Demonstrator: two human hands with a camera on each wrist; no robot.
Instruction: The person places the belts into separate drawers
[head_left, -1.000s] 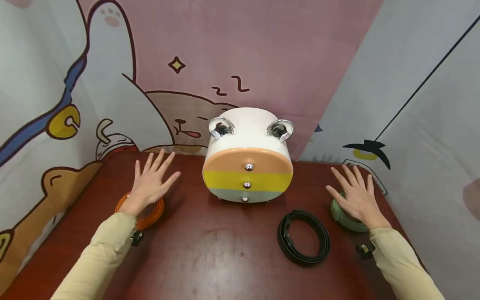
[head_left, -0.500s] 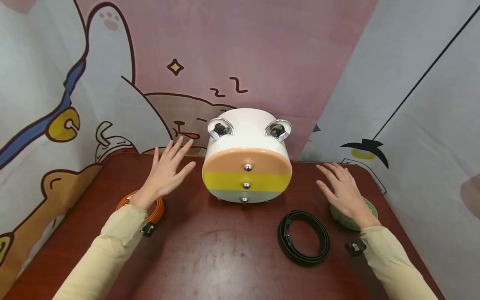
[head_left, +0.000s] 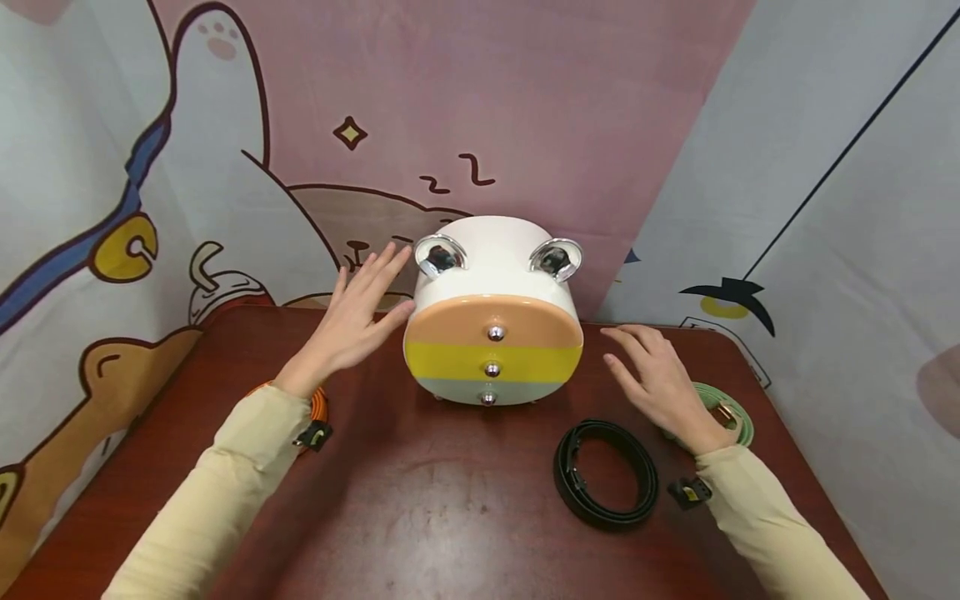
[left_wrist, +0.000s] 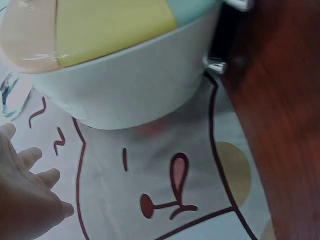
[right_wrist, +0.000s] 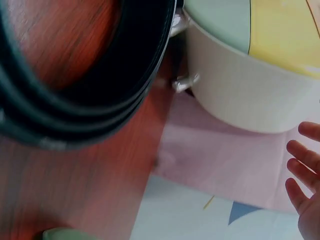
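A white rounded cabinet [head_left: 495, 258] with a peach, yellow and pale green drawer front, round silver knobs and two mirrored eyes stands at the back of the table. My left hand [head_left: 352, 325] hovers at its left side, fingers extended, holding nothing; the fingertips come close to the left eye, and whether they touch is unclear. My right hand [head_left: 660, 383], fingers slightly bent, is apart from the cabinet on its right and holds nothing. The left wrist view shows the cabinet's side [left_wrist: 135, 90] beyond the fingers. In the right wrist view, fingers [right_wrist: 302, 172] appear at the right edge.
A coiled black belt [head_left: 648, 492] lies front right of the cabinet. Under my right forearm is a coiled green belt [head_left: 742, 421] with a gold buckle, partly hidden. A coiled orange belt [head_left: 320, 407] is mostly covered by my left wrist. Printed cloth [head_left: 570, 108] hangs behind the table [head_left: 420, 517].
Both hands have moved inward toward the cabinet, the left rightward and up, the right leftward. More of the green belt shows, less of the orange one. Cabinet and belts stay put.
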